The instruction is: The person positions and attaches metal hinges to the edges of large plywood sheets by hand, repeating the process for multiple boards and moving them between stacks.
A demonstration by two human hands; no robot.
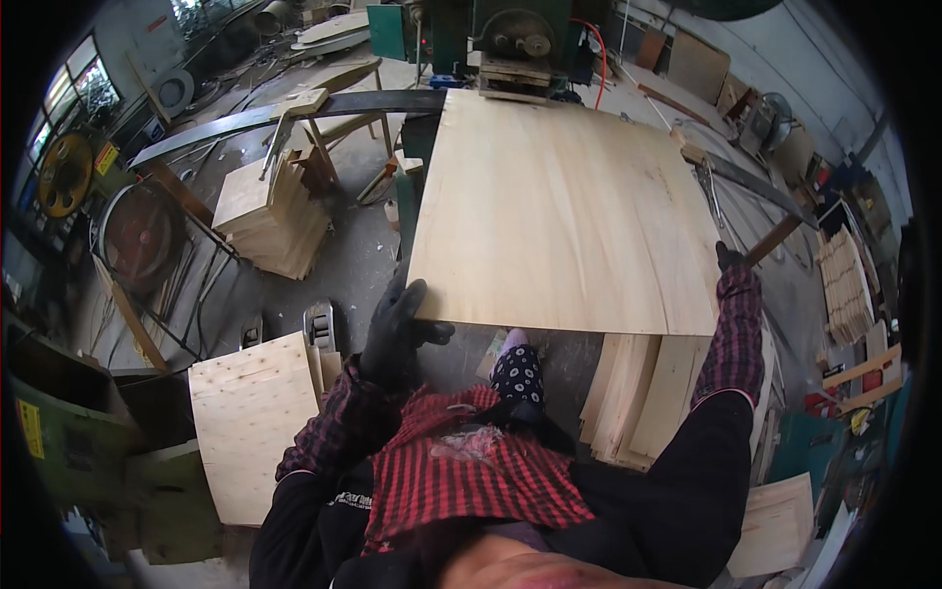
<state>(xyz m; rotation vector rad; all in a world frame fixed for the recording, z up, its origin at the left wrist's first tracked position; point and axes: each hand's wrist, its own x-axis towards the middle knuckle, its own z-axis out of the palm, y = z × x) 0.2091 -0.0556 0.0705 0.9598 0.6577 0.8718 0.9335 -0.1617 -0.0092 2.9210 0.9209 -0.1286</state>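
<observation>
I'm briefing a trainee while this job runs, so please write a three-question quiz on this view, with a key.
1. True or false: the left hand is at the near left corner of the large wooden sheet.
2. Which edge of the sheet is the right hand at? A) far; B) left; C) right.
3. Short answer: what stands at the sheet's far edge?

Key: 1. True. 2. C. 3. A dark green machine.

Gloved left hand (392,329) touching a broad wooden sheet (564,216) at its near left corner, right hand (729,257) at its right edge, dark machine (520,34) beyond.
</observation>
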